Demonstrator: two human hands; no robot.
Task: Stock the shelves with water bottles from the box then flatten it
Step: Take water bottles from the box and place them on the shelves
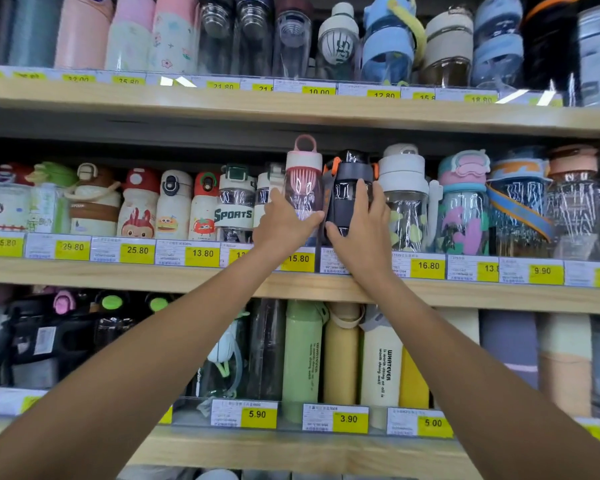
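On the middle shelf (187,271) stands a clear bottle with a pink loop lid (303,174). My left hand (284,223) grips its lower body, fingers curled round the left side and thumb on the right. Right beside it is a black bottle with orange clips (347,181). My right hand (364,223) holds this one from the front, with fingers up along its right side. Both bottles are upright at the shelf's front edge. The box is not in view.
Bottles crowd the middle shelf on both sides: a white SPORTS bottle (234,209) at left, a grey-lidded clear bottle (404,202) at right. The upper shelf (291,109) and lower shelf (291,452) are also packed with bottles. Yellow price tags line every shelf edge.
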